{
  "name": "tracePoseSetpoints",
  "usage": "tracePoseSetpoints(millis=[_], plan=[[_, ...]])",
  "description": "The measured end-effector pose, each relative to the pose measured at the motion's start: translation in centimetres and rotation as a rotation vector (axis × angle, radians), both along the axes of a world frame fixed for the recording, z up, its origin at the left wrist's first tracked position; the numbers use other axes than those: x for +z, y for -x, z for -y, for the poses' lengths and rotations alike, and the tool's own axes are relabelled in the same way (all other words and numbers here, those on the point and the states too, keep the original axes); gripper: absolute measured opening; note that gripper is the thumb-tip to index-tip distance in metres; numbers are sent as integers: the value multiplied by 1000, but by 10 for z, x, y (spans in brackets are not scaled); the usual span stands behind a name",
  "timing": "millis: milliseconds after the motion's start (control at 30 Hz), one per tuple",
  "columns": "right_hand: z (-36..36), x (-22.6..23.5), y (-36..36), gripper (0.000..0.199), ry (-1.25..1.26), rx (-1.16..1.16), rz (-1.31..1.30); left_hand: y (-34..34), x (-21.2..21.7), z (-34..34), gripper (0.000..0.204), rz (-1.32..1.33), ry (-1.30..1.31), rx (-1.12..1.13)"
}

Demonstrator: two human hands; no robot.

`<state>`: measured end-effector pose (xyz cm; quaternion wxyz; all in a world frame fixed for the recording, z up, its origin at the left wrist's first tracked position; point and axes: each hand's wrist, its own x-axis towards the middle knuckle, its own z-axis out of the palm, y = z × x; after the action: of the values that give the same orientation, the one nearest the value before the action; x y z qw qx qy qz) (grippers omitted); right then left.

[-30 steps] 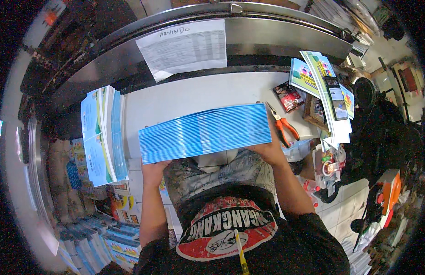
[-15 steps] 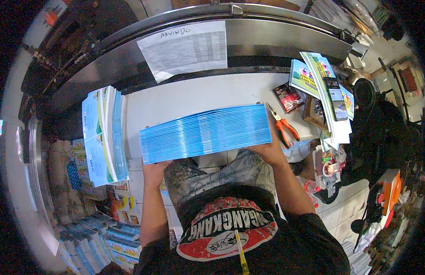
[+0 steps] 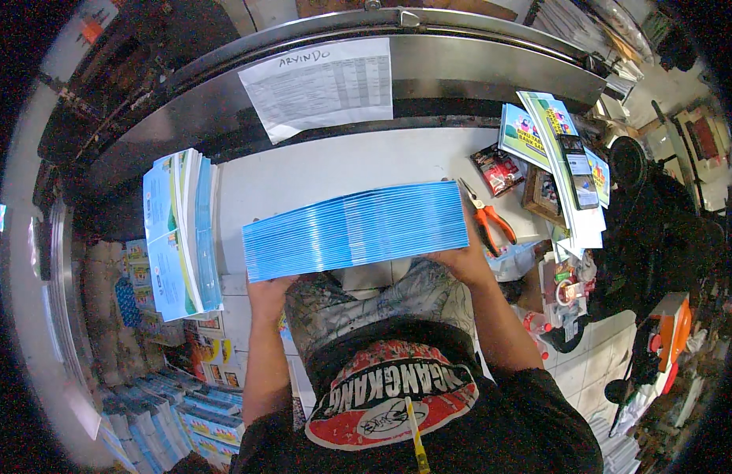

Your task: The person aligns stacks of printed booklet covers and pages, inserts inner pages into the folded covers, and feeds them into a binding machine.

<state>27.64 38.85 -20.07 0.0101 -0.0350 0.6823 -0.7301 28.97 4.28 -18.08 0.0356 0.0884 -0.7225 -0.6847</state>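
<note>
A thick stack of blue booklets (image 3: 354,229) is held up in front of me over the near edge of the white table, its many edges lined up toward me. My left hand (image 3: 269,292) grips the stack's lower left corner from beneath. At the opposite end, my right hand (image 3: 462,259) is closed round the lower right corner. Most of the fingers of both hands are hidden behind the stack. Just right of the stack lie orange-handled pliers (image 3: 491,221).
Another booklet pile (image 3: 176,237) stands at the table's left end. On the right are a red packet (image 3: 497,169), a small wooden box (image 3: 543,196) and booklets with a phone (image 3: 577,170) on top. A printed sheet (image 3: 318,88) hangs on the metal rail behind. More booklets (image 3: 168,419) fill the lower left.
</note>
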Motion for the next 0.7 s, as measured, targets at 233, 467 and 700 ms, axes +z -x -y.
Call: tracePoseSetpoints(millis=[233,467,700], plan=[[-5,0,23,102,-347,-121,-226,26,-17,-1,63,-169,143,160],[14,83,42,84,-448,-212,64,75,28,13,53,-127,288,99],[13,63,95,96,-771,-78,406,117,32,10,52,224,333,-51]])
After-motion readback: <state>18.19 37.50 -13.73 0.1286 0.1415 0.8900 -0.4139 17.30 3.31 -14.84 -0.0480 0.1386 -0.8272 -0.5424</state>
